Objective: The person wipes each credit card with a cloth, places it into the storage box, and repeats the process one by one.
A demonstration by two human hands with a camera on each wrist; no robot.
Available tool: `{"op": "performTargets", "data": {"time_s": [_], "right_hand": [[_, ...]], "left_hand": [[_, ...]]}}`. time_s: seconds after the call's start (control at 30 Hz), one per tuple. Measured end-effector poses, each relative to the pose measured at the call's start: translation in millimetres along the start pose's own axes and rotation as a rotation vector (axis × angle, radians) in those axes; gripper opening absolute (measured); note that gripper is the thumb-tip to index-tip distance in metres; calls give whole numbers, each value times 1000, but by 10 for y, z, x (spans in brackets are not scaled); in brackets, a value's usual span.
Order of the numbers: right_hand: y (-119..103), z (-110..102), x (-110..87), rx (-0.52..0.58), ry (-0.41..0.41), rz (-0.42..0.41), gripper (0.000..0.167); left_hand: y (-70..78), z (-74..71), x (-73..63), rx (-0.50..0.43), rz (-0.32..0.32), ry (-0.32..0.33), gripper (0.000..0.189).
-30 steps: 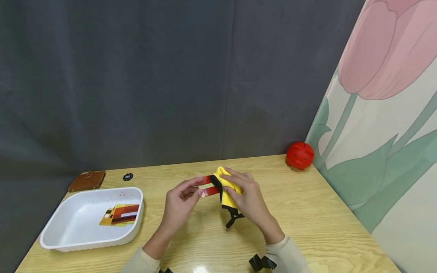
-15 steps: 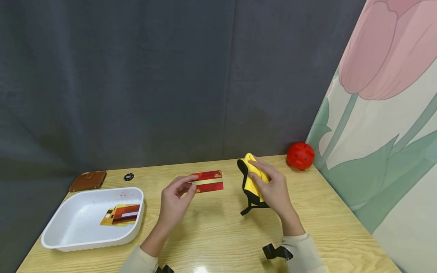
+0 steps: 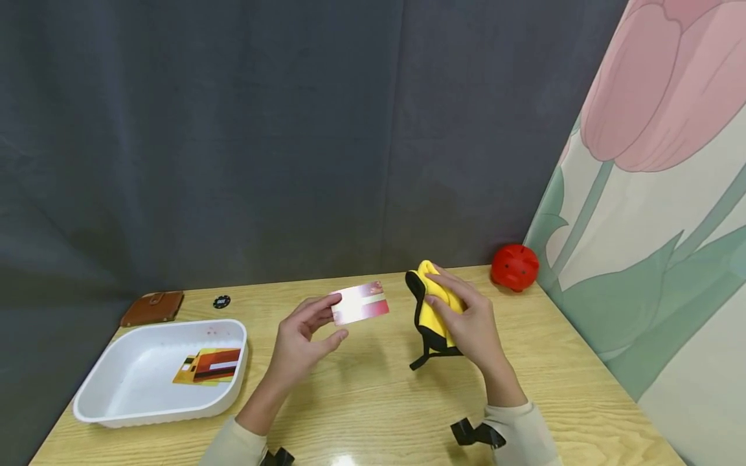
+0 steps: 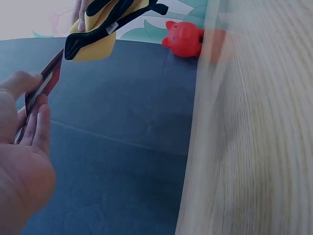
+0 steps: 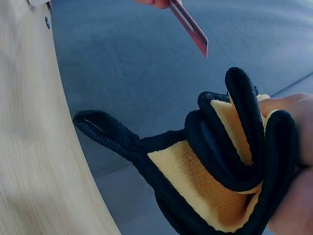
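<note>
My left hand [image 3: 303,336] holds a red bank card [image 3: 360,303] by its left end, raised above the table; glare whitens much of its face. In the left wrist view the card [image 4: 48,82] appears nearly edge-on between the fingers. To the right, my right hand [image 3: 469,317] grips a bunched yellow cloth [image 3: 434,310] with black edging. A black loop [image 5: 105,132] hangs from the cloth's corner, and folds show in the right wrist view. Card and cloth are apart, the card pointing towards the cloth.
A white plastic tray [image 3: 87,401] stands at the left with several orange and yellow cards [image 3: 206,367] inside. Behind it are a brown wallet [image 3: 153,309] and a black poker chip [image 3: 221,301]. A red piggy bank [image 3: 515,267] sits at the back right, near the dark curtain [image 3: 262,142].
The cloth has come off the card and moved right with my right hand. My left hand has then tilted the card, its face now catching the light, and the left thumb has lowered.
</note>
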State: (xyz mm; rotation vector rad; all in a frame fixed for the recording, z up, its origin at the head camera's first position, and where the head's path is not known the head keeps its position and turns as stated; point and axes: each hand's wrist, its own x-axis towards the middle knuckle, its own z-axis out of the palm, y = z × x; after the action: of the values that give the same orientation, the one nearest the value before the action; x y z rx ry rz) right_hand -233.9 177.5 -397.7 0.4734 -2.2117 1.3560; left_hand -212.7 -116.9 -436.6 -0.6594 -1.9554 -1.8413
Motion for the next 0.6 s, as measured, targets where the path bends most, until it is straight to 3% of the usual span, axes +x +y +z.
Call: {"op": "performTargets", "data": {"time_s": [0.27,0.47,0.6], "right_hand": [[-20,-7,-1,13,-2,16,37],[-27,13,4,11,-11,10,37],[-20,23,4,13,-16,15,37]], "left_hand": [[20,-2,8,31,-73,93,24],[17,-17,18,-14,-103,128,16],[30,-22,22,-26,-163,179,14]]}}
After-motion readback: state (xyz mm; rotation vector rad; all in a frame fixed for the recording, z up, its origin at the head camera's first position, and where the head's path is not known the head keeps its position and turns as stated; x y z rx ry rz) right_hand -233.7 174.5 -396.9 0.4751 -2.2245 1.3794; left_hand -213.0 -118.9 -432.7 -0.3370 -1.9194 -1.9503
